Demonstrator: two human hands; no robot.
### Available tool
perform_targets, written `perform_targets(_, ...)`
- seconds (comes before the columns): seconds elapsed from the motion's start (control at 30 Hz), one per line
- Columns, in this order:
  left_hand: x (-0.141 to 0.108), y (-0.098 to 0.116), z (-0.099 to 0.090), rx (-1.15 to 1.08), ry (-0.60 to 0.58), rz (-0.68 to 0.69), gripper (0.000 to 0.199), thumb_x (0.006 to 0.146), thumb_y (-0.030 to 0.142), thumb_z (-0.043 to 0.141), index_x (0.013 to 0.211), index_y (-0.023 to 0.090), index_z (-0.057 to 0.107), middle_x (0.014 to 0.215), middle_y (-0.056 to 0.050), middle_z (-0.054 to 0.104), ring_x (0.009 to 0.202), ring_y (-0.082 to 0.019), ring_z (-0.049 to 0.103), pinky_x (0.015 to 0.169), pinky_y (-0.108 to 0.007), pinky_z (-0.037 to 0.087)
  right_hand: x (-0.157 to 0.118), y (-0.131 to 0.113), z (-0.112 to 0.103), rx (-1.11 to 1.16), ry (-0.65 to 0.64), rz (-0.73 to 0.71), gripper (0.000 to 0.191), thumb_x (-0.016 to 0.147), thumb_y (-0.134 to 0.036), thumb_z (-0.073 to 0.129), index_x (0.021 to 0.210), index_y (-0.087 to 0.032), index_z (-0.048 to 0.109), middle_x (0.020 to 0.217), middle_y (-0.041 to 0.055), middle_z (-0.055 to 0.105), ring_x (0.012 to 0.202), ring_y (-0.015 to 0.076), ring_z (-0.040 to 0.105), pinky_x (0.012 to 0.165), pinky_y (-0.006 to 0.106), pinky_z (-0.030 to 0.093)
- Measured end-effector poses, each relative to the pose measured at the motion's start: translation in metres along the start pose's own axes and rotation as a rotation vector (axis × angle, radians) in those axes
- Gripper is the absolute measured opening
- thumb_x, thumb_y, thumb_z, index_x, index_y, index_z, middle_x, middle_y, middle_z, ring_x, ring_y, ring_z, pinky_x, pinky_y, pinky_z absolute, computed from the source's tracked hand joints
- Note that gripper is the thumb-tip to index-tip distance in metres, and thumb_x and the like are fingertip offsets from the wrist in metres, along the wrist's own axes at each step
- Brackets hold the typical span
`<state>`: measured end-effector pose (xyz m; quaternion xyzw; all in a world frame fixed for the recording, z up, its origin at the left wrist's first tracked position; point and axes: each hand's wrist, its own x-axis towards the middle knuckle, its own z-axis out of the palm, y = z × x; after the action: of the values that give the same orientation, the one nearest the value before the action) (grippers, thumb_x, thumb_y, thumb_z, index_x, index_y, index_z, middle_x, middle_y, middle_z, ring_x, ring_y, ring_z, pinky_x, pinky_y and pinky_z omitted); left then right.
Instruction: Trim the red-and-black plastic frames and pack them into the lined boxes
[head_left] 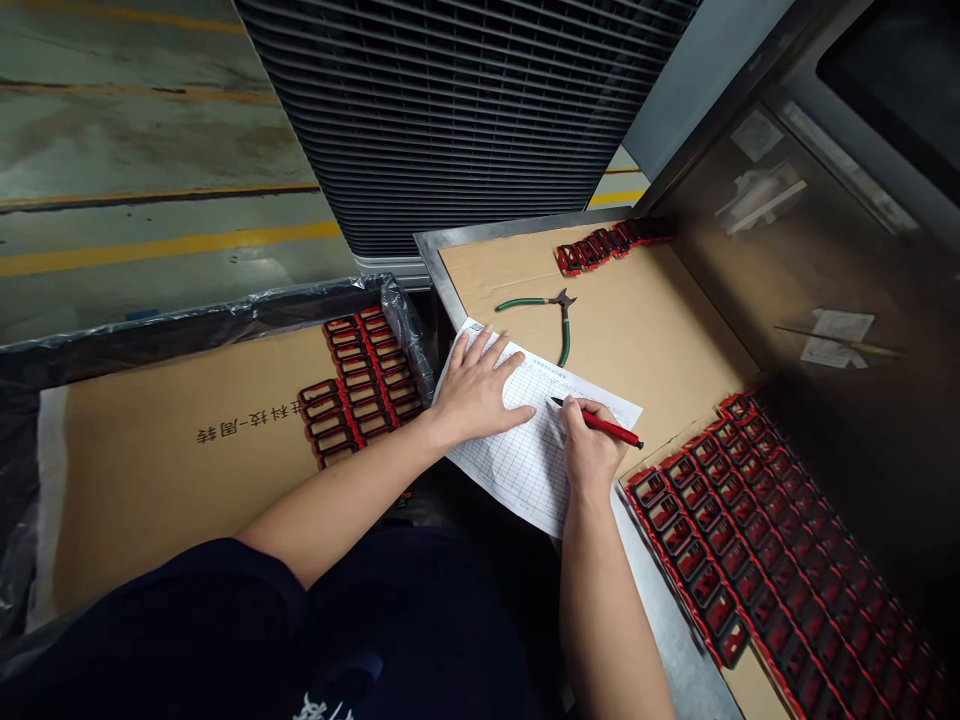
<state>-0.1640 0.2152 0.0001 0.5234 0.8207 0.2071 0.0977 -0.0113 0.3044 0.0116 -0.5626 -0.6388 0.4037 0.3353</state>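
A white sheet with a printed grid point(517, 465) lies over the near corner of the cardboard-covered table. My left hand point(480, 390) rests flat on its upper left part, fingers spread, holding nothing. Toward the sheet's right side, my right hand point(592, 445) is closed around a red pen point(616, 431), whose dark tip points left, near the paper. Just beyond the sheet are green-handled cutters point(565, 325) with their handles apart.
Rows of red-and-black frames point(720, 530) cover the table's right side. More frames point(360, 380) lie on cardboard in a plastic-lined container point(187, 330) at left. A short row of frames point(592, 250) sits at the table's far edge, near a black louvred unit point(465, 110).
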Motion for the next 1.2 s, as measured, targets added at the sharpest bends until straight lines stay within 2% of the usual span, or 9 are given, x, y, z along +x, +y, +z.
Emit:
perform_targets(0.23,-0.001,-0.027,-0.011,-0.087,-0.014,-0.011,0.081,0.086,0.047,0.060,0.155,0.012,0.035,0.160,-0.014,0.044,0.157,-0.031,0.024,0.131,-0.054,0.003,0.002,0.005,0.001,0.166,0.081,0.054,0.028,0.076,-0.046,0.072,0.079,-0.019,0.069,0.068,0.0019,0.072,0.071,0.0222,0.068,0.068,0.034,0.052)
perform_targets(0.37,0.001,-0.053,-0.022,-0.071,-0.032,-0.031,0.077,0.083,0.053,0.065,0.149,0.020,0.047,0.164,-0.010,0.039,0.160,-0.037,0.007,0.126,-0.066,-0.005,0.006,0.007,0.000,0.203,0.059,0.050,0.031,0.076,-0.048,0.073,0.082,-0.018,0.069,0.067,0.0015,0.071,0.064,0.0184,0.064,0.062,0.031,0.050)
perform_targets(0.47,0.003,-0.059,-0.028,-0.058,-0.097,-0.043,0.074,0.080,0.059,0.069,0.145,0.026,0.054,0.169,-0.007,0.029,0.159,-0.041,0.001,0.123,-0.071,-0.007,0.006,0.003,-0.004,0.229,0.002,0.025,0.039,0.078,-0.053,0.071,0.091,-0.017,0.071,0.073,0.0031,0.073,0.059,0.0161,0.062,0.058,0.030,0.049)
perform_targets(0.53,0.003,-0.054,-0.029,-0.055,-0.109,-0.064,0.076,0.078,0.061,0.070,0.144,0.028,0.054,0.170,-0.008,0.026,0.159,-0.042,0.000,0.122,-0.072,-0.007,0.003,-0.001,-0.008,0.235,-0.024,-0.056,0.044,0.082,-0.056,0.067,0.101,-0.016,0.072,0.083,0.0065,0.076,0.066,0.0182,0.067,0.063,0.032,0.053)
perform_targets(0.63,0.000,-0.038,-0.023,-0.054,-0.085,-0.107,0.079,0.077,0.066,0.070,0.144,0.027,0.055,0.170,-0.011,0.022,0.158,-0.043,0.002,0.121,-0.073,-0.006,-0.005,-0.004,-0.012,0.171,-0.064,-0.289,0.042,0.090,-0.052,0.061,0.112,-0.017,0.070,0.103,0.0113,0.077,0.093,0.0251,0.074,0.084,0.042,0.058)
perform_targets(0.8,-0.003,-0.024,-0.011,-0.074,-0.031,-0.135,0.085,0.075,0.071,0.069,0.145,0.026,0.053,0.171,-0.015,0.017,0.158,-0.044,0.004,0.120,-0.075,-0.004,-0.001,0.007,-0.011,-0.245,-0.216,-0.614,0.047,0.093,-0.041,0.051,0.133,-0.017,0.057,0.136,0.0171,0.064,0.138,0.0326,0.052,0.115,0.055,0.040)
perform_targets(0.87,-0.003,-0.027,-0.010,-0.092,-0.036,-0.128,0.085,0.074,0.069,0.070,0.145,0.027,0.052,0.171,-0.014,0.016,0.158,-0.043,0.004,0.121,-0.074,-0.002,0.007,0.012,-0.010,-0.374,-0.244,-0.630,0.056,0.091,-0.040,0.049,0.140,-0.014,0.050,0.142,0.0199,0.059,0.145,0.0357,0.043,0.119,0.061,0.030)
perform_targets(0.97,-0.003,-0.037,-0.013,-0.108,-0.062,-0.105,0.081,0.075,0.062,0.072,0.146,0.029,0.051,0.172,-0.011,0.017,0.159,-0.041,0.005,0.121,-0.073,-0.002,0.017,0.016,-0.009,-0.469,-0.292,-0.532,0.072,0.086,-0.046,0.056,0.147,-0.011,0.039,0.148,0.0233,0.053,0.141,0.0387,0.046,0.121,0.065,0.021)
perform_targets(1.2,0.000,-0.045,-0.016,-0.099,-0.064,-0.089,0.080,0.074,0.062,0.072,0.146,0.032,0.052,0.171,-0.009,0.022,0.159,-0.040,0.009,0.121,-0.072,-0.006,0.025,0.010,-0.002,-0.536,-0.326,-0.465,0.099,0.075,-0.066,0.068,0.149,-0.007,0.038,0.153,0.0281,0.047,0.145,0.0430,0.039,0.122,0.065,0.014)
